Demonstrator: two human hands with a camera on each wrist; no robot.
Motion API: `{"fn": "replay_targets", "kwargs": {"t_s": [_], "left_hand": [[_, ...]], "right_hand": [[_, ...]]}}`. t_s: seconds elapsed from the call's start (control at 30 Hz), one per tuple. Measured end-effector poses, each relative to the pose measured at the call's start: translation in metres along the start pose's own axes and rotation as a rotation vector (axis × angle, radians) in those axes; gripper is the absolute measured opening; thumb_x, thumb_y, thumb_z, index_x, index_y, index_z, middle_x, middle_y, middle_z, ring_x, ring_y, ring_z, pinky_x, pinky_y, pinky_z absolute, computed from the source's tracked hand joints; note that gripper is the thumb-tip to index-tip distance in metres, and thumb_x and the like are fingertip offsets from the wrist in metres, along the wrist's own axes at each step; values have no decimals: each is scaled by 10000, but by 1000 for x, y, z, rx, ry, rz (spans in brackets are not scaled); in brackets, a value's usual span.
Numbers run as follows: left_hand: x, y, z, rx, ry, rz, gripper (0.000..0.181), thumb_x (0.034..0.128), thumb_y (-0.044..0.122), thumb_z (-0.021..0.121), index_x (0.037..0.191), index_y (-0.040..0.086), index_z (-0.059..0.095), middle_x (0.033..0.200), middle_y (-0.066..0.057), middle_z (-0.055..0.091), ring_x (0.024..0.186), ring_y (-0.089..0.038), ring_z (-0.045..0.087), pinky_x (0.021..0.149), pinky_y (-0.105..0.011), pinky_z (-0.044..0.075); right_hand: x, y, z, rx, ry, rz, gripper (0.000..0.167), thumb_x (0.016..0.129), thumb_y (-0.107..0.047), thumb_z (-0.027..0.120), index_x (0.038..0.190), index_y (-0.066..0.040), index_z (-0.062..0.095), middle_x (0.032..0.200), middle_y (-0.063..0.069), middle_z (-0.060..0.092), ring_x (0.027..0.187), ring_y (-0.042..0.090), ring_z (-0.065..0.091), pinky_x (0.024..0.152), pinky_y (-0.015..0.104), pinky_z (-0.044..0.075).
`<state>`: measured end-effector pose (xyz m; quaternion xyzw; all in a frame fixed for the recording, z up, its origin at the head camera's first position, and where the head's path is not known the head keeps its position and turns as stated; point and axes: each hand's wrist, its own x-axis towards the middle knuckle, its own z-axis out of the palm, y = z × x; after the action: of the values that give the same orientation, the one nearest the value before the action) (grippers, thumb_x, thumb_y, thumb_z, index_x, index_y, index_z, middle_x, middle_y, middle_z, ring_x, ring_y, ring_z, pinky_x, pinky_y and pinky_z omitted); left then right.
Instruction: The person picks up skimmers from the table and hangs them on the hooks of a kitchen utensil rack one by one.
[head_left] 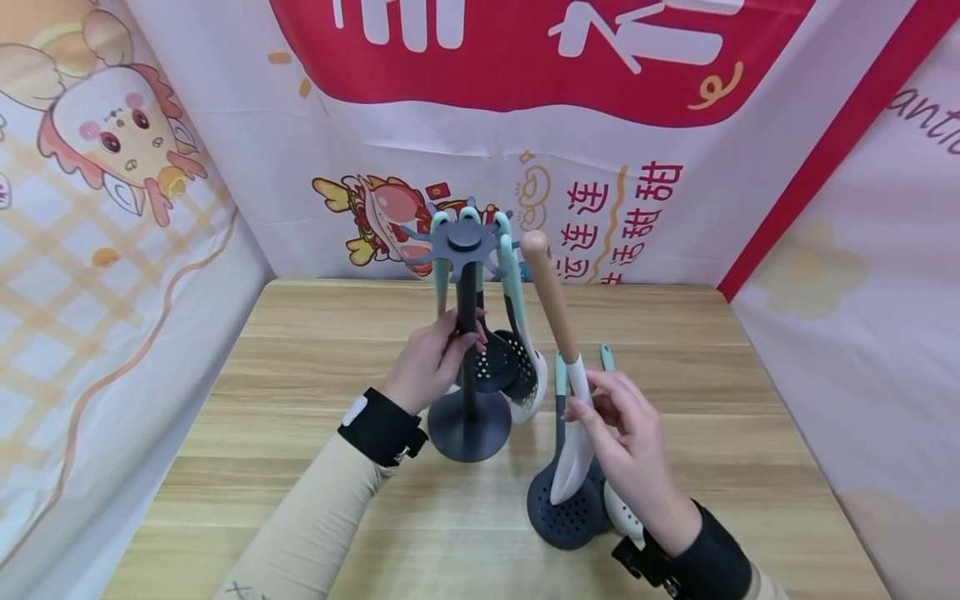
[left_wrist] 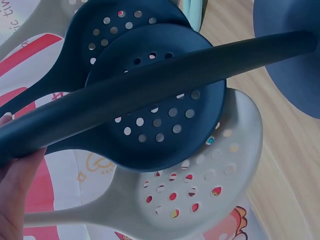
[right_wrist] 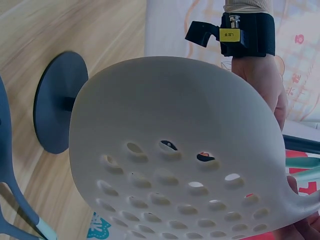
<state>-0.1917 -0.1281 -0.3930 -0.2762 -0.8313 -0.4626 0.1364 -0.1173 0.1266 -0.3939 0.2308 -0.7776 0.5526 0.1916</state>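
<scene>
1. Left hand [head_left: 429, 365]: closed round the post [head_left: 467, 292] of the dark utensil stand [head_left: 471, 446]; the stand is held upright by it.
2. Right hand [head_left: 633, 429]: narrow grip; the white neck of a wooden-handled skimmer [head_left: 552, 304] is pinched between thumb and fingers. The skimmer is held handle up, tilted, beside the stand; it is not hung on a hook.
3. Hung on the stand: two dark skimmers [left_wrist: 160, 125], a white skimmer [left_wrist: 200, 165] and, partly hidden, a further white utensil [left_wrist: 47, 22]. Mint handles are seen at the hooked ends.
4. Lying on the table, right of the stand: a dark perforated turner [head_left: 566, 517], a second dark utensil [head_left: 597, 487] mostly covered by it, and a white perforated one [head_left: 622, 512] partly hidden by the right hand. Whether the first is touched by the held skimmer cannot be told.
5. Progress, as judged: about half is done. Four pieces are hung; one in hand and three on the table are left. Bare hooks [head_left: 415, 234] are shown at the stand's left.
6. Surround: wooden table [head_left: 300, 500], backed by a printed cloth [head_left: 420, 129].
</scene>
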Motion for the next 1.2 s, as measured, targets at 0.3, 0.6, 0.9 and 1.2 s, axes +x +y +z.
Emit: {"fn": "replay_targets", "kwargs": {"t_s": [0.3, 0.6, 0.9, 1.2], "left_hand": [[-2, 1, 7, 35, 106, 10, 209, 990, 61, 584, 1180, -15, 626, 971, -139, 726, 846, -211, 728, 783, -358, 615], [-2, 4, 13, 75, 232, -46, 187, 966, 116, 637, 1102, -5, 678, 954, -132, 758, 830, -222, 749, 758, -354, 622], [-2, 4, 16, 95, 309, -23, 256, 928, 133, 684, 1139, -10, 699, 927, -138, 766, 754, -217, 748, 674, -346, 620], [-4, 5, 19, 53, 346, -45, 292, 929, 155, 685, 1172, -4, 706, 924, -139, 768, 785, -225, 757, 691, -352, 623]], "right_hand": [[-1, -2, 0, -7, -4, 25, 336, 911, 116, 600, 1223, -4, 632, 925, 147, 616, 747, 66, 676, 683, 198, 576], [-2, -3, 0, -35, -12, 58, 333, 931, 82, 598, 1241, -33, 637, 948, 61, 619, 758, 71, 680, 646, 214, 547], [-3, 0, 0, -2, -3, 42, 353, 926, 114, 581, 1258, 0, 625, 979, 90, 615, 756, 69, 693, 668, 217, 575], [-2, 1, 0, 6, 6, 65, 325, 936, 100, 579, 1246, 15, 624, 1013, -26, 599, 759, 50, 691, 676, 221, 590]]}}
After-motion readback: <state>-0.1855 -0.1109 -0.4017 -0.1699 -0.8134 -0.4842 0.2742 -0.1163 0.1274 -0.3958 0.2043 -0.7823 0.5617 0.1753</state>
